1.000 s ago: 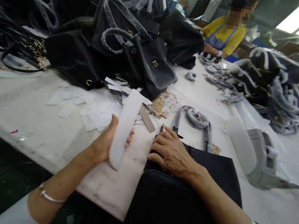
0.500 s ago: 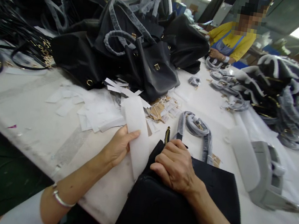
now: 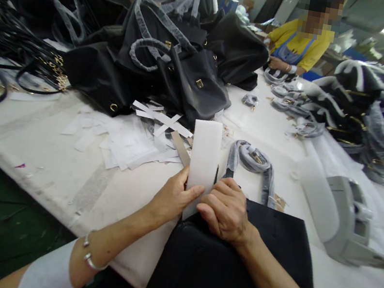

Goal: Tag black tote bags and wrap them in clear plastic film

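Note:
A strip of white foam sheet (image 3: 206,151) stands nearly upright in my left hand (image 3: 178,193), pinched between thumb and fingers. Its lower end meets the top edge of a black handbag (image 3: 229,273) at the table's front. My right hand (image 3: 225,208) is closed over that top edge, gripping the bag beside the strip; the fingertips are partly hidden. Just behind the bag lies a coiled strap (image 3: 252,159) in clear wrapping. Loose white paper pieces (image 3: 133,144) are spread left of the strip.
Black handbags (image 3: 198,83) with wrapped handles are heaped at the back left, near a bundle of thin black straps (image 3: 17,46). A grey tape dispenser (image 3: 351,225) stands at right, before another bag pile (image 3: 364,104). Across the table works a person in yellow (image 3: 300,44).
My left hand has moved right with the foam strip, which has swung from a leftward tilt to nearly upright, close to my right hand. My right hand keeps its grip on the bag.

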`<state>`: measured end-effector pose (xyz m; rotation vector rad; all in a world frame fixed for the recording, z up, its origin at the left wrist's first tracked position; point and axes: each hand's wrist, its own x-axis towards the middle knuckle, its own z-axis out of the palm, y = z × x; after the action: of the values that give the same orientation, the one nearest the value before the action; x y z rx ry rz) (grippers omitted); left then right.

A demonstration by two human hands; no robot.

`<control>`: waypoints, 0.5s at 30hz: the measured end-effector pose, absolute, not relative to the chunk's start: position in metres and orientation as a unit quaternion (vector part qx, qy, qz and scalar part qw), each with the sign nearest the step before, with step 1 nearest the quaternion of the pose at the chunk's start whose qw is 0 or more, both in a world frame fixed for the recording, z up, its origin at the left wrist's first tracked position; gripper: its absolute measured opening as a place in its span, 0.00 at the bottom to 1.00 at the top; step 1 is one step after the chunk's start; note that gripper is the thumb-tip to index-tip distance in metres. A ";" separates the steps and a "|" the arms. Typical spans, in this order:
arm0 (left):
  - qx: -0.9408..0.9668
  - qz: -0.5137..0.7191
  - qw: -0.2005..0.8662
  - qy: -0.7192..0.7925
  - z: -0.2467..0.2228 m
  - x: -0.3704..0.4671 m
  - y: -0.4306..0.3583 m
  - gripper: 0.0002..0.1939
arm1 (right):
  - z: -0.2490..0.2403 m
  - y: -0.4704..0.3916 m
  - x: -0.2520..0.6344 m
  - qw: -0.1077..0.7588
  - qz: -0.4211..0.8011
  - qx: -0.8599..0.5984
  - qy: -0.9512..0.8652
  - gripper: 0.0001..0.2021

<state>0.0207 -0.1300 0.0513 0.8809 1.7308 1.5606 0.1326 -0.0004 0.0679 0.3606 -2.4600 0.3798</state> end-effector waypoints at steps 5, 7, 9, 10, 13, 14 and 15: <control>0.394 0.448 0.336 0.729 0.055 0.021 -0.142 0.14 | 0.067 -0.001 0.132 0.314 0.127 0.136 -0.931 0.20; 0.430 0.402 0.336 0.735 0.054 0.021 -0.144 0.14 | 0.066 -0.001 0.131 0.315 0.106 0.133 -0.934 0.21; 0.471 0.338 0.338 0.741 0.052 0.017 -0.144 0.13 | 0.064 0.000 0.129 0.318 0.082 0.125 -0.936 0.23; 0.491 0.299 0.337 0.745 0.052 0.015 -0.144 0.13 | 0.063 0.000 0.128 0.322 0.072 0.119 -0.936 0.23; 0.543 0.181 0.330 0.751 0.054 0.008 -0.146 0.14 | 0.062 0.000 0.127 0.336 0.066 0.106 -0.933 0.23; 0.554 0.154 0.327 0.750 0.057 0.006 -0.148 0.14 | 0.062 0.000 0.127 0.340 0.071 0.105 -0.932 0.23; 0.562 0.139 0.327 0.747 0.059 0.007 -0.151 0.15 | 0.062 0.000 0.128 0.344 0.078 0.107 -0.929 0.23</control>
<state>0.0065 -0.1506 0.0587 1.4729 1.9564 0.3635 0.1283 0.0004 0.0619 0.2790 -2.4142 0.2022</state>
